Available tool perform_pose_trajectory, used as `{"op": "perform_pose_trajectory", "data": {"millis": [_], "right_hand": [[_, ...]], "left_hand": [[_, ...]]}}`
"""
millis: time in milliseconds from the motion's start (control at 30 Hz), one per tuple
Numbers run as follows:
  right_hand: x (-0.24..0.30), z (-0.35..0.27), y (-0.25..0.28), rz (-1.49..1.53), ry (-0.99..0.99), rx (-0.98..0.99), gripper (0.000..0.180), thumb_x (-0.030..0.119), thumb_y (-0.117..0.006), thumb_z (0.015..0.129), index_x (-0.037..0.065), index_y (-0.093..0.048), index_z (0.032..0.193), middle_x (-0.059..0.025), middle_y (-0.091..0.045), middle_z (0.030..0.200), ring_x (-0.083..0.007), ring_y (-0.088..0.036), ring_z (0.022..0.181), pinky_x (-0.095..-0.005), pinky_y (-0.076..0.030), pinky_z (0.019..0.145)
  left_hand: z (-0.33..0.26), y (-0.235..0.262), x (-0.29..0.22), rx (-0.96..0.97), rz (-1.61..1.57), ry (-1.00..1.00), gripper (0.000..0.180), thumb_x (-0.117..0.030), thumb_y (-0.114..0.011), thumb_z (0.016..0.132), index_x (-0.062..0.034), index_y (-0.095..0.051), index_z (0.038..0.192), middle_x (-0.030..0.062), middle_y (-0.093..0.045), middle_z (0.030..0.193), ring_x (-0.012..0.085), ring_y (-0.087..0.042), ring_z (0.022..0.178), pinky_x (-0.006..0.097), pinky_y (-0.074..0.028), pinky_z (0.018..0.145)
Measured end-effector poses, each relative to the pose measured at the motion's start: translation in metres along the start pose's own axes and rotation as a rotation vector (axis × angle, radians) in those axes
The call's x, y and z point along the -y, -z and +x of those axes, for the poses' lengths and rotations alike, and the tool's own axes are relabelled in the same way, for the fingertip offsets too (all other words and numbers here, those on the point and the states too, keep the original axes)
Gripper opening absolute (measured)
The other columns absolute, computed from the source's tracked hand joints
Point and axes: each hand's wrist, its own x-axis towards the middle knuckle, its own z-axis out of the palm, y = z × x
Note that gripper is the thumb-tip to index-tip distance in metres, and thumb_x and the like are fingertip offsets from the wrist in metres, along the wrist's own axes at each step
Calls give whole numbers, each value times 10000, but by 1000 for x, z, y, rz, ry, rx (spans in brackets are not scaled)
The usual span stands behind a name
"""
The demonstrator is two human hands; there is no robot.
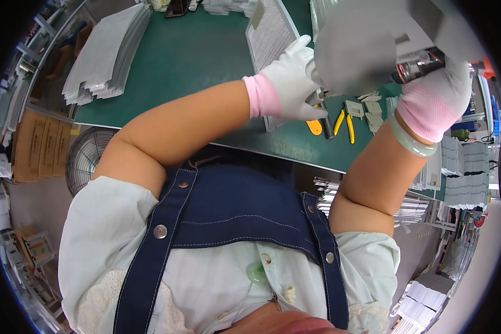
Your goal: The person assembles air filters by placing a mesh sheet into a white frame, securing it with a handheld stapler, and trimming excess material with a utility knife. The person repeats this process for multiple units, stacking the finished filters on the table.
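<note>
Head view shows the left hand [288,80] in a white glove with fingers curled on the grey metal mesh panel [270,42]. Its long side runs toward twelve o'clock. At three o'clock, the right hand [437,97] wraps a blurry grey power tool [373,39].

Brown cardboard boxes [36,146] stacked on floor at far left, beside round fan. Small pale rectangular label [258,15] on mesh filter's frame.

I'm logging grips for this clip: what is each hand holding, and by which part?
The right hand grips a grey power tool by its handle. The left hand pinches the tool's tip over the mesh filter panel.
</note>
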Motion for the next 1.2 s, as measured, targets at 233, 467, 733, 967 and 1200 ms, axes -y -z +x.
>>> {"op": "perform_pose_trajectory", "data": {"millis": [233,467,733,967,1200], "right_hand": [[-3,33,53,-506,167,180,343,25,-489,977,68,-628,1288,-77,-657,1125,-159,-635,931,-293,-517,861],[19,43,111,-351,-31,15,338,87,-472,1002,44,-619,1303,-98,-651,1034,-139,-603,836,-260,-511,734],[15,48,162,-740,107,125,339,80,-459,1013,79,-624,1309,-105,-657,1079,-138,-632,879,-275,-529,767],[-1,25,134,-724,29,-229,298,257,-780,858,24,-631,967,-7,-650,769,-52,-548,584,-220,-434,548],[-42,-21,91,-426,90,-138,270,200,-760,871,-15,-626,964,-48,-676,798,-97,-618,654,-258,-506,624]], "left_hand": [[2,8,-14,442,44,-89,387,-377,-672,721,-68,-694,953,126,-650,938,316,-593,1020,442,-336,1038],[-73,-23,114,668,456,754,557,-404,-667,815,-41,-610,1233,164,-622,1155,334,-584,1091,432,-481,931],[-70,64,188,724,223,730,542,-464,-651,889,-3,-643,1176,183,-675,1113,310,-639,1070,398,-494,922],[11,131,10,98,9,303,219,-256,-687,871,-59,-662,963,118,-641,851,266,-647,799,364,-507,728],[-53,103,-80,492,3,-14,166,-143,-720,745,-102,-570,805,63,-565,702,292,-602,633,420,-475,548]]}}
